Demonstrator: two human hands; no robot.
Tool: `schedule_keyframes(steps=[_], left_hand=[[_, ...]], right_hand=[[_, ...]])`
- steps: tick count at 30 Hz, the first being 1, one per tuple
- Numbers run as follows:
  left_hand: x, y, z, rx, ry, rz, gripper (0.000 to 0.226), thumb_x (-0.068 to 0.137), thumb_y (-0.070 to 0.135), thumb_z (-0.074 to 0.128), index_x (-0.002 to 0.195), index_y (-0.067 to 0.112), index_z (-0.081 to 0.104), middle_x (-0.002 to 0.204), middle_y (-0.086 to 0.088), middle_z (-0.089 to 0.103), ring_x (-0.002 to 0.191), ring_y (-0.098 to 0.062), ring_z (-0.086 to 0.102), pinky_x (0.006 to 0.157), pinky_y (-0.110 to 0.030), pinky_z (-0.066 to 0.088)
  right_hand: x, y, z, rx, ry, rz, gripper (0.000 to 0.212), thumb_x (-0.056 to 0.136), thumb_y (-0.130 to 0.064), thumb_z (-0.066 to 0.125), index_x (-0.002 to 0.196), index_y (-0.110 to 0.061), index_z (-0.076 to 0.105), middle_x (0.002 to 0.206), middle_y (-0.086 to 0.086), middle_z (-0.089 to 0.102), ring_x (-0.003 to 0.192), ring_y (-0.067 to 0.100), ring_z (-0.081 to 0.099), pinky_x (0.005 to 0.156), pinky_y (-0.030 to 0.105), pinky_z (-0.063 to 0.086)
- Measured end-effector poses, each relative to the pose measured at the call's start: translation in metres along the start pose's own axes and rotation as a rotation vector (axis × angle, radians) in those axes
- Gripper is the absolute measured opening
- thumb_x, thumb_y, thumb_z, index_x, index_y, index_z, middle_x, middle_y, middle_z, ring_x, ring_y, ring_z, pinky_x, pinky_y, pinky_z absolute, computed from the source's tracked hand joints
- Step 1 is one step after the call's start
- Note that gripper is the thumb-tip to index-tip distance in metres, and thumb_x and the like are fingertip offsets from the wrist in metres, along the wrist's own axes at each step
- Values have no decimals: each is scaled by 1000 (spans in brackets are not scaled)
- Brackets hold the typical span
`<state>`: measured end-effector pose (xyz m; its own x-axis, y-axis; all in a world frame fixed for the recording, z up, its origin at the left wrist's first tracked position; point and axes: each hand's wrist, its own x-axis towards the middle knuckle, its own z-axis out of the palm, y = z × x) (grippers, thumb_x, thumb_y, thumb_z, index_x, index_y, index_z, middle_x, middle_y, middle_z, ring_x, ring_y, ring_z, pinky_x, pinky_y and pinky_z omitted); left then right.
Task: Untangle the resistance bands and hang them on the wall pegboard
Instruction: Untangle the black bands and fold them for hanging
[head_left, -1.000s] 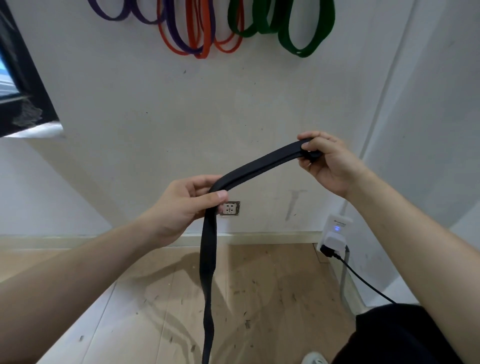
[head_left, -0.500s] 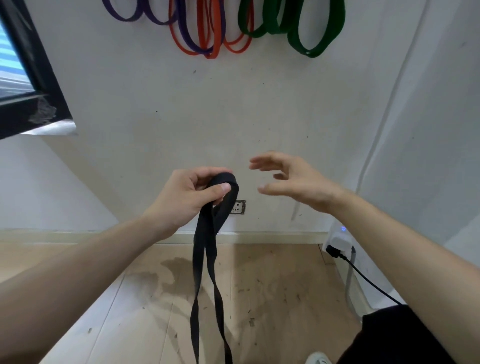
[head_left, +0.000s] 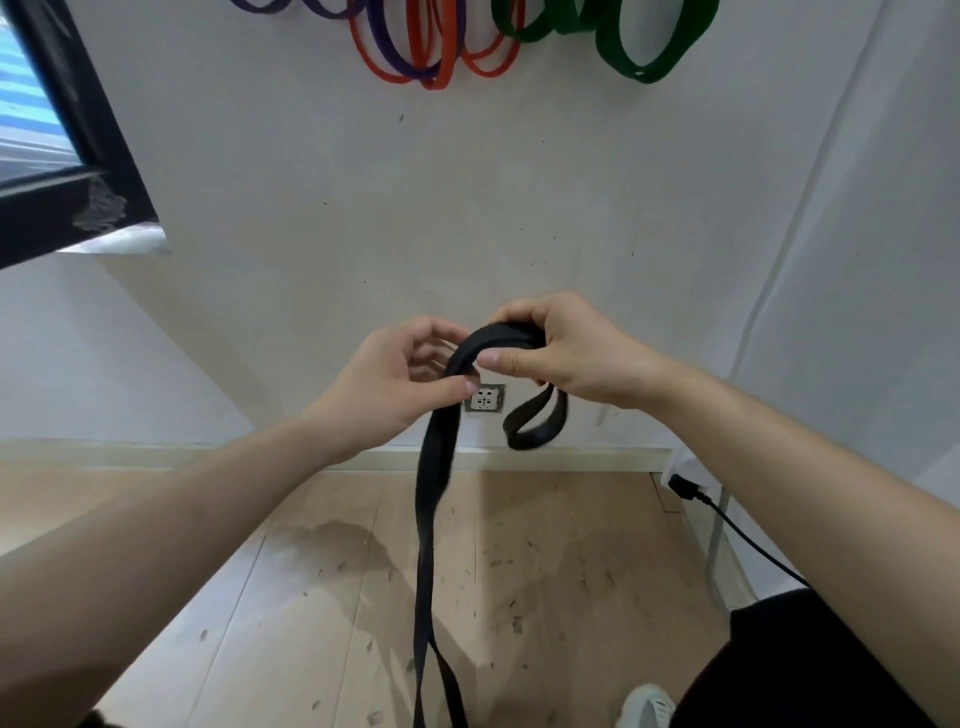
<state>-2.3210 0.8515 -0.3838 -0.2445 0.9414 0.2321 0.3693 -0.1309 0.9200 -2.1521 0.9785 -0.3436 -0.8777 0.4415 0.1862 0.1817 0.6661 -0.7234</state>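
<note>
Black band (head_left: 435, 499) hangs w/ small loop at top; orange (head_left: 441, 57), purple (head_left: 387, 49), green bands (head_left: 644, 57) on wall.

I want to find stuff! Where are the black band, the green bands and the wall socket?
black band (head_left: 434, 499): head view, on its hanging strap.
green bands (head_left: 644, 65): head view, lowest loop.
wall socket (head_left: 485, 400): head view, its faceplate.

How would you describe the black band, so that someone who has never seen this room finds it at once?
Start at the pale wall, where purple, orange and green bands hang at the top. Lower down, in front of the wall socket, the left hand and right hand pinch the black band. It alone is black and hangs toward the floor.
</note>
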Motion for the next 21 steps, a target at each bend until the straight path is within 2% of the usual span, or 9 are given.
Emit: schedule_keyframes(steps=[2, 4, 8, 12, 17, 21], left_hand=[[-1, -2, 5, 2, -42, -16, 25, 84, 4, 78, 106, 10, 69, 90, -2, 77, 87, -16, 75, 86, -27, 58], [-3, -6, 9, 30, -111, -34, 20, 85, 4, 77, 103, 9, 70, 88, 4, 77, 89, -13, 74, 87, -28, 58], [-6, -15, 11, 72, -227, -67, 25, 89, 10, 73, 113, 13, 69, 105, -5, 76, 101, -23, 72, 96, -44, 57], [-6, -20, 17, 30, -223, -94, 23, 92, 6, 65, 111, 19, 67, 106, -3, 76, 104, -21, 71, 101, -46, 53], [-3, -11, 35, -138, -239, -171, 27, 97, -5, 52, 120, 8, 57, 109, -5, 77, 107, -19, 71, 101, -38, 53], [0, -7, 41, -252, -216, -211, 30, 95, 2, 53, 124, 4, 52, 109, -12, 74, 106, -25, 70, 102, -47, 52]], right_hand=[[-2, -1, -4, 36, 8, -13, 11, 92, -19, 72, 99, -10, 72, 67, -14, 62, 61, -1, 54, 61, 17, 45], [-4, -1, -10, 113, 32, -40, 6, 95, -17, 68, 98, -13, 70, 68, -14, 61, 65, 5, 56, 66, 22, 49], [-6, -3, -25, 354, 173, -69, 6, 100, -13, 58, 98, -11, 64, 69, 5, 52, 59, 17, 53, 63, 26, 47], [-8, -2, -34, 555, 231, -55, 8, 98, -18, 58, 98, -11, 62, 69, 3, 44, 51, 15, 43, 56, 27, 42], [-10, -4, -41, 609, 252, -77, 11, 94, -21, 59, 97, -11, 61, 63, 0, 35, 50, 13, 31, 50, 25, 28], [-11, 1, -49, 625, 332, -71, 10, 97, -20, 57, 96, -10, 58, 61, -6, 37, 51, 12, 29, 50, 24, 26]])
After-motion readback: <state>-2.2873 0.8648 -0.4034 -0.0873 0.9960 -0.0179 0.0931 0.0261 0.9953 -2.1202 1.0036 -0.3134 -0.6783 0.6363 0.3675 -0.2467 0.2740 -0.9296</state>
